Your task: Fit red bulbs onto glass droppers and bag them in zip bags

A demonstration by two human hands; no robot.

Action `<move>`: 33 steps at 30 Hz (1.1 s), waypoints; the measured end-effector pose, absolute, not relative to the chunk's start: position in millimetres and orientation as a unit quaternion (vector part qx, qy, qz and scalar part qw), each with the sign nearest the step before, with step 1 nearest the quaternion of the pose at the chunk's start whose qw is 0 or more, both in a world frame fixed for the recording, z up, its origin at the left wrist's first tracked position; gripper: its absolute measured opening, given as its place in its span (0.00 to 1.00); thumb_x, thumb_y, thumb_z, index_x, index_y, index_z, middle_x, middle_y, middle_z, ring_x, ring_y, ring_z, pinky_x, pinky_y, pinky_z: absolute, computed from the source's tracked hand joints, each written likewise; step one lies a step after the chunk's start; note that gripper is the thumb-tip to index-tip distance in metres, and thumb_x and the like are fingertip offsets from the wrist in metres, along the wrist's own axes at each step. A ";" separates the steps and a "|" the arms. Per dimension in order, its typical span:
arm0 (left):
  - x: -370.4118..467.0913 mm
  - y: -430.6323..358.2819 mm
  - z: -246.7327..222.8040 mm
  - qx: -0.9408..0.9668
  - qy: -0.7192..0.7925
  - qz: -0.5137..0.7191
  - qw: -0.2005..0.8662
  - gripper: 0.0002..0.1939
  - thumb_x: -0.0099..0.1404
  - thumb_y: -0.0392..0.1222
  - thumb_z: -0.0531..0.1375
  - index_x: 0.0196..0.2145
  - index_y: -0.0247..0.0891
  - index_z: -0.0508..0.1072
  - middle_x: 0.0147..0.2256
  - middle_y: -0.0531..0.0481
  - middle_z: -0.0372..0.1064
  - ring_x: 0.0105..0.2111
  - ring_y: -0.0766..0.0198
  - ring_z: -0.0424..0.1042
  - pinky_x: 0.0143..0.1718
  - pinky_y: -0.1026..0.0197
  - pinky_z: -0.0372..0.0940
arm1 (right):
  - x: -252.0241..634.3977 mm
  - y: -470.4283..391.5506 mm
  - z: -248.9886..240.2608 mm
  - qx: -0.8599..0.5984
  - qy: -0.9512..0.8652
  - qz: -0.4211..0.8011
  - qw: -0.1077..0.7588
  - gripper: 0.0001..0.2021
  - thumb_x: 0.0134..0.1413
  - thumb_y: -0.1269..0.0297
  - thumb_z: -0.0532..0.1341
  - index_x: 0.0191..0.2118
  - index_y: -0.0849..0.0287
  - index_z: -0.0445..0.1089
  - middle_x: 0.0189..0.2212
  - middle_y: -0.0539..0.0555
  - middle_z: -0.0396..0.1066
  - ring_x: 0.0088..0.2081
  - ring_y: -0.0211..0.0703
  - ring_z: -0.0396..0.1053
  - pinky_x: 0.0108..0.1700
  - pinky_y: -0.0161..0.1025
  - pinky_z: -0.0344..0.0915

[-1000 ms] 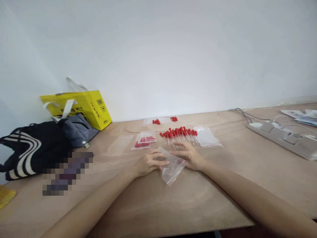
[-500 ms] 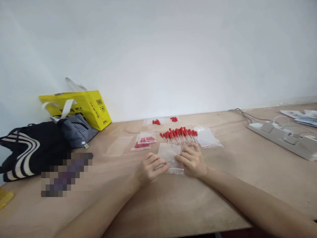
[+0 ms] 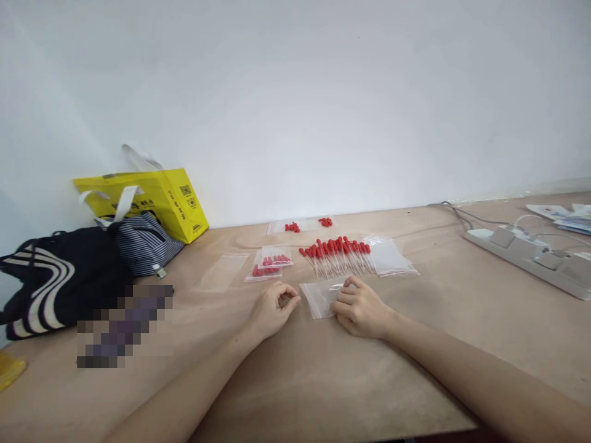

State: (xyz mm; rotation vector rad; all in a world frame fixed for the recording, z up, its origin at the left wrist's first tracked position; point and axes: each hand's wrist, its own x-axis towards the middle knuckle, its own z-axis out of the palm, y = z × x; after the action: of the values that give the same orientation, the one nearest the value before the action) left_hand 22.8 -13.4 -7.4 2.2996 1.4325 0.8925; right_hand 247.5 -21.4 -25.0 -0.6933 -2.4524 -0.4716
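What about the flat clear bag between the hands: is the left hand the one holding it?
No, the right hand has the clear bag at its fingers, while the left hand stops short of its edge.

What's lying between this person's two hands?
In the head view, a clear plastic bag lies between the left hand and right hand, whose fingers touch it.

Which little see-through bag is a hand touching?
The clear bag just nearer than the red-tipped sticks: the right hand touches it, while the other bags lie untouched.
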 end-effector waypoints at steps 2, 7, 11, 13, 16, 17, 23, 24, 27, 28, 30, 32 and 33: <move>23.8 -14.2 -8.1 0.805 0.485 0.299 0.166 0.04 0.54 0.39 0.57 0.26 0.38 0.71 0.26 0.51 0.67 0.26 0.67 0.65 0.27 0.64 0.61 | 246.9 -20.9 -26.4 -0.263 -0.911 -0.165 0.271 0.09 0.45 0.74 0.50 0.20 0.59 0.60 0.17 0.50 0.63 0.22 0.36 0.56 0.37 0.39 0.50; 25.4 -15.3 -10.2 0.790 0.469 0.339 0.202 0.10 0.54 0.38 0.58 0.36 0.38 0.70 0.31 0.50 0.69 0.30 0.66 0.67 0.30 0.64 0.62 | 246.3 -20.4 -26.5 -0.271 -0.908 -0.165 0.274 0.08 0.43 0.75 0.50 0.19 0.60 0.60 0.16 0.49 0.62 0.21 0.35 0.56 0.36 0.38 0.50; 25.3 -18.2 -7.6 0.822 0.421 0.334 0.188 0.11 0.55 0.37 0.57 0.38 0.39 0.70 0.33 0.50 0.69 0.33 0.64 0.67 0.34 0.63 0.62 | 246.4 -19.6 -27.3 -0.277 -0.908 -0.157 0.272 0.08 0.43 0.75 0.50 0.19 0.60 0.60 0.17 0.49 0.63 0.21 0.35 0.56 0.36 0.38 0.50; 25.7 -19.6 -6.0 0.836 0.401 0.326 0.184 0.11 0.55 0.37 0.57 0.38 0.39 0.70 0.34 0.49 0.69 0.34 0.64 0.67 0.35 0.62 0.62 | 246.4 -19.3 -27.6 -0.280 -0.908 -0.154 0.271 0.08 0.43 0.75 0.50 0.19 0.59 0.60 0.17 0.49 0.63 0.21 0.34 0.56 0.36 0.38 0.49; 26.9 -20.4 -4.9 0.845 0.393 0.316 0.180 0.10 0.55 0.36 0.57 0.38 0.40 0.71 0.35 0.49 0.68 0.35 0.64 0.67 0.37 0.61 0.62 | 246.4 -19.1 -27.3 -0.282 -0.908 -0.152 0.272 0.08 0.43 0.75 0.50 0.19 0.59 0.60 0.17 0.49 0.63 0.21 0.34 0.56 0.36 0.38 0.49; 27.5 -20.4 -5.0 0.845 0.395 0.313 0.178 0.10 0.55 0.36 0.57 0.37 0.40 0.71 0.34 0.49 0.68 0.34 0.64 0.67 0.36 0.61 0.62 | 246.4 -19.1 -27.1 -0.282 -0.908 -0.150 0.271 0.08 0.43 0.75 0.50 0.19 0.59 0.60 0.17 0.49 0.63 0.20 0.34 0.57 0.36 0.38 0.49; 29.2 -18.5 -7.1 0.838 0.407 0.332 0.149 0.06 0.53 0.38 0.60 0.31 0.39 0.70 0.31 0.51 0.68 0.32 0.64 0.67 0.33 0.63 0.62 | 246.2 -18.7 -26.7 -0.282 -0.911 -0.140 0.267 0.08 0.44 0.74 0.51 0.19 0.60 0.60 0.17 0.49 0.64 0.21 0.34 0.57 0.36 0.38 0.49; 29.0 -18.1 -7.7 0.832 0.415 0.340 0.141 0.06 0.53 0.39 0.60 0.31 0.38 0.70 0.30 0.51 0.68 0.31 0.64 0.66 0.32 0.63 0.61 | 246.1 -18.7 -26.8 -0.283 -0.911 -0.140 0.266 0.08 0.44 0.74 0.51 0.20 0.60 0.60 0.17 0.49 0.64 0.21 0.34 0.57 0.36 0.38 0.49; 27.9 -17.2 -9.1 0.823 0.434 0.342 0.132 0.06 0.52 0.40 0.61 0.30 0.38 0.70 0.29 0.51 0.68 0.29 0.65 0.66 0.29 0.64 0.61 | 245.9 -18.4 -27.2 -0.284 -0.911 -0.140 0.264 0.08 0.44 0.74 0.51 0.20 0.60 0.61 0.17 0.49 0.64 0.21 0.34 0.57 0.36 0.38 0.49; 27.7 -17.2 -9.3 0.826 0.432 0.335 0.136 0.07 0.52 0.40 0.61 0.31 0.38 0.71 0.30 0.51 0.68 0.29 0.65 0.66 0.29 0.64 0.61 | 245.9 -18.3 -27.4 -0.284 -0.911 -0.140 0.263 0.08 0.44 0.74 0.51 0.20 0.60 0.61 0.17 0.49 0.64 0.21 0.34 0.57 0.36 0.38 0.49; 27.6 -17.6 -9.5 0.836 0.417 0.326 0.145 0.08 0.53 0.40 0.60 0.34 0.39 0.71 0.32 0.51 0.69 0.31 0.65 0.67 0.31 0.64 0.62 | 245.8 -18.1 -27.5 -0.284 -0.912 -0.138 0.263 0.08 0.44 0.74 0.51 0.20 0.60 0.61 0.18 0.49 0.64 0.21 0.34 0.57 0.36 0.38 0.49; 28.1 -18.2 -9.4 0.842 0.403 0.327 0.148 0.10 0.54 0.39 0.60 0.37 0.40 0.71 0.34 0.50 0.68 0.34 0.64 0.68 0.35 0.63 0.62 | 245.9 -17.9 -27.4 -0.284 -0.913 -0.134 0.260 0.07 0.44 0.74 0.51 0.20 0.60 0.61 0.18 0.49 0.64 0.22 0.34 0.57 0.36 0.38 0.49; 28.6 -18.5 -9.2 0.845 0.397 0.328 0.147 0.11 0.54 0.38 0.59 0.38 0.40 0.71 0.34 0.50 0.68 0.35 0.64 0.68 0.36 0.62 0.62 | 246.0 -17.9 -27.1 -0.285 -0.914 -0.131 0.258 0.07 0.44 0.74 0.51 0.20 0.60 0.62 0.18 0.49 0.64 0.22 0.34 0.57 0.36 0.38 0.50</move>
State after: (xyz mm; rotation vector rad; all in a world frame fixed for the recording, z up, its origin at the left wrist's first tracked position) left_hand 28.6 -18.5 -9.2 2.4307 1.1416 0.9428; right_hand 246.0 -17.9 -27.1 -0.7719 -2.4782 -0.3550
